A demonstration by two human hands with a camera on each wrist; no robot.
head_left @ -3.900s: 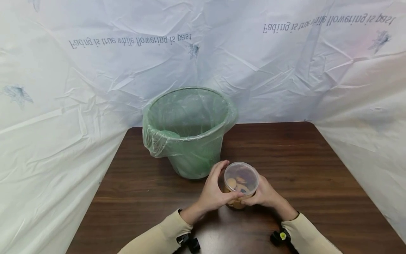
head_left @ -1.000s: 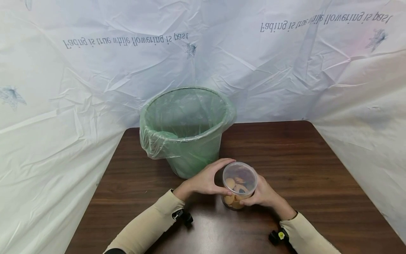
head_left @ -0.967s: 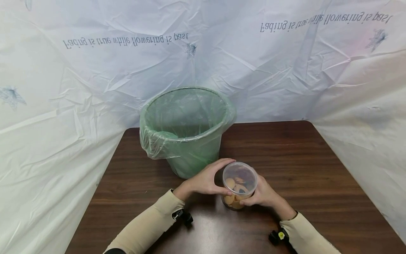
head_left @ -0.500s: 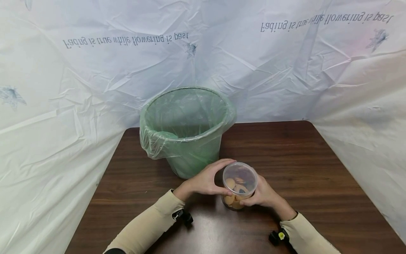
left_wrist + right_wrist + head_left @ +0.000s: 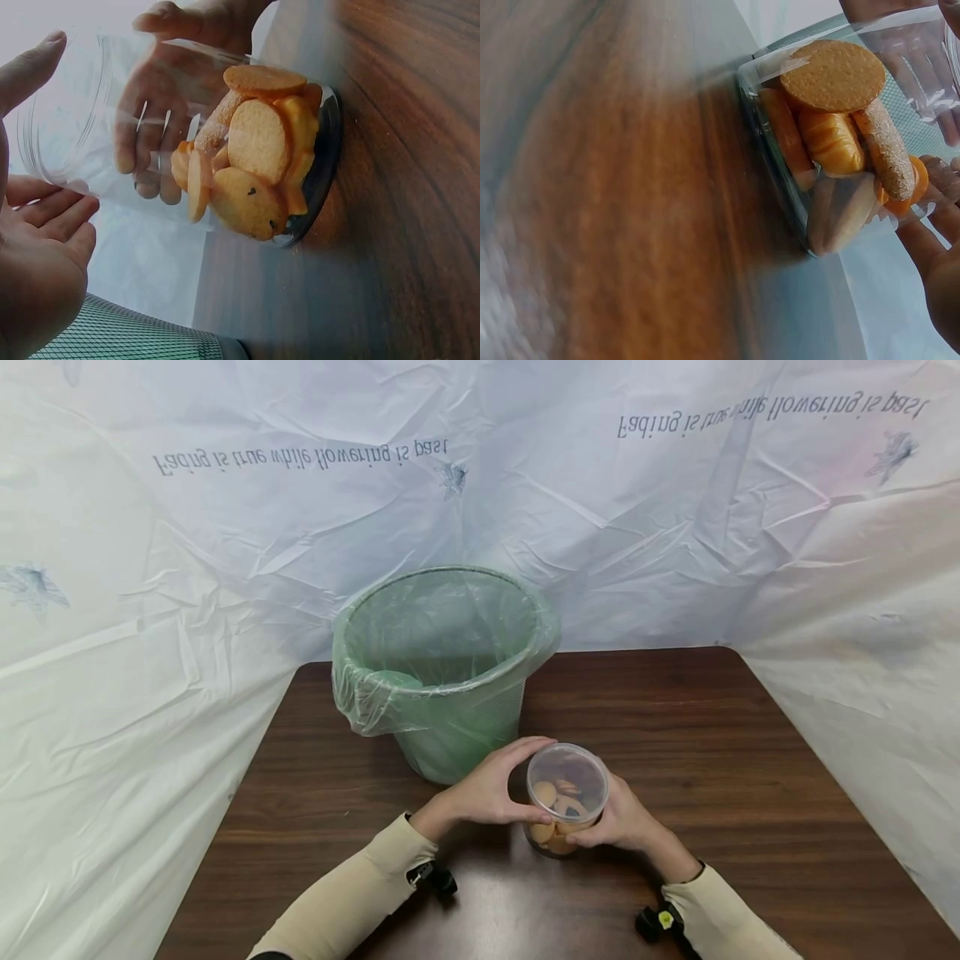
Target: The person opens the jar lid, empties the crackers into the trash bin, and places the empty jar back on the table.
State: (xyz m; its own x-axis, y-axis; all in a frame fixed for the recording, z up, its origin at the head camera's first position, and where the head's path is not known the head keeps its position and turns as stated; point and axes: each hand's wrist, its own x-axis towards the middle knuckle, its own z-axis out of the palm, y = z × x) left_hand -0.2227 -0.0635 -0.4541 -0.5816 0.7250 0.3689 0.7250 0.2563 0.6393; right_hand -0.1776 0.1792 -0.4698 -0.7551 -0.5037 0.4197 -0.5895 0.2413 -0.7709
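Jar: we see the clear jar (image 5: 567,806) between both hands over the table (image 5: 712,735), nearer the person than the bin (image 5: 468,735) and a bit right of it; near upright, dark base low down, contact with the wood we can't confirm
Contents: biscuits (image 5: 255,161) piled at the base end, upper part of the jar bare
Lid: looks on to us, a hazy disc (image 5: 577,760) across the mouth
Holding well: we judge this a two-handed hold with left working at the top, right steadying the body; we'd grip the wall firmly but not squeeze, since the thin plastic likely flexes
Rim work: we'd spread left finger pressure evenly round the edge, push level, and let the right hand take any twist
Risk: a sudden tip could slide the biscuits, so we'd hold the base low and level
Left hand: we read the left hand (image 5: 487,793) as a wide C round the lid edge, thumb at the near side, fingers at the far side
Right hand: we have the right hand (image 5: 626,814) wrapped round the jar's side below the lid, thumb in front, fingers behind
Arms: we see both forearms angling inward, wrists above the table
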